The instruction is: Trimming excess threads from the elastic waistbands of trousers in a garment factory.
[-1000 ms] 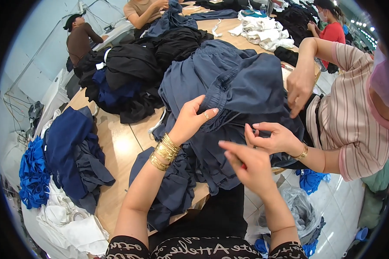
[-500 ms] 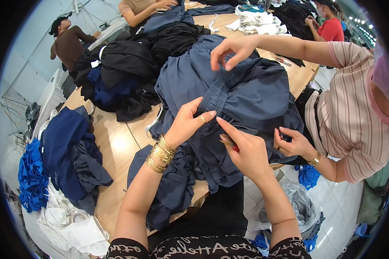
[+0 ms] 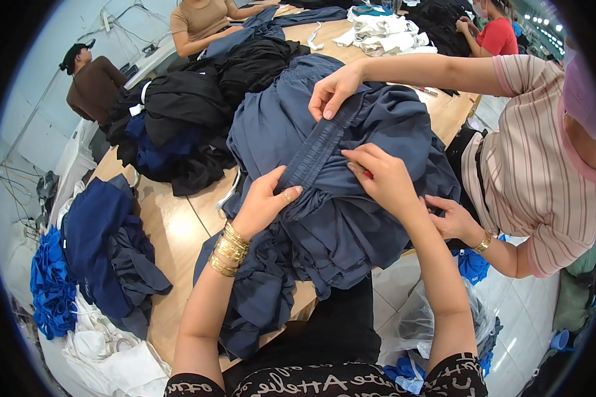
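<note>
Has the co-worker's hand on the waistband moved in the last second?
Yes. The co-worker's hand has come from the table's right edge leftward across the blue garment pile, toward the black clothes heap, and now grips the elastic waistband.

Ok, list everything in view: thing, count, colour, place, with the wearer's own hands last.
wooden table: one, light brown, centre left.
slate-blue garment pile: one heap, centre of table, under the hands.
elastic waistband: one, slate-blue, stretched across the top of the heap.
black garment pile: one heap, upper left of table.
white cloth stack: one, far end of table.
navy clothes: one heap, left of table.
bright blue fabric: one bundle, far left.
co-worker in striped top: one, right; one hand on the waistband's far end.
other people: three, far side.
gold bangles: several, on left wrist.
left hand: pinching the waistband's near end.
right hand: on the heap, something red at its fingers.
</note>
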Motion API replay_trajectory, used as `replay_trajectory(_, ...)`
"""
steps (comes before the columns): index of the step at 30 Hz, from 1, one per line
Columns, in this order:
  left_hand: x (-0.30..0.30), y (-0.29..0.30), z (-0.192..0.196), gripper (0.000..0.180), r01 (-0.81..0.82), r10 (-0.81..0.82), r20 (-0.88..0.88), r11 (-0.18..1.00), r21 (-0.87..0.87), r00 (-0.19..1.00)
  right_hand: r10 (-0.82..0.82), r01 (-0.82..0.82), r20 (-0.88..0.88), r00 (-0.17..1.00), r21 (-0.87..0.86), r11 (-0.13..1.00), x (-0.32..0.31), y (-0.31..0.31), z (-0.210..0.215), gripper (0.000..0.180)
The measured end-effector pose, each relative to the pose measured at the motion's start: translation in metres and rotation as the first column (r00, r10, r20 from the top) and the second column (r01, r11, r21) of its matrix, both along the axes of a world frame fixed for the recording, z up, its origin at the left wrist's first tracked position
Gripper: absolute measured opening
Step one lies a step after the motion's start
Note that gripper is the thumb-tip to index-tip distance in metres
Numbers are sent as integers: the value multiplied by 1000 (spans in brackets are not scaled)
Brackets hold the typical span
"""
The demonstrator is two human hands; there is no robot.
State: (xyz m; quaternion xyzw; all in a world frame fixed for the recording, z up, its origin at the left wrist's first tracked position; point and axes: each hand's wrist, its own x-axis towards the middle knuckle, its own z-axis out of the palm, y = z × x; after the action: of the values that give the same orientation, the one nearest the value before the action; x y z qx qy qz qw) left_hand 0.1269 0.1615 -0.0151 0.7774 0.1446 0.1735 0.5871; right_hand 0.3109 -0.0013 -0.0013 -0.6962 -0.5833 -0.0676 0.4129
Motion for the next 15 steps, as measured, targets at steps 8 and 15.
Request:
replay_trajectory(8, -6, 8, 0, 28, -4, -3, -69, 995, -102, 998, -81, 80, -173, 982, -12, 997, -12, 4, 0, 26)
replay_trajectory(15, -1, 5, 3, 27, -1, -8, -53, 988, -152, 999, -106, 100, -169, 980, -44, 994, -14, 7, 4, 31)
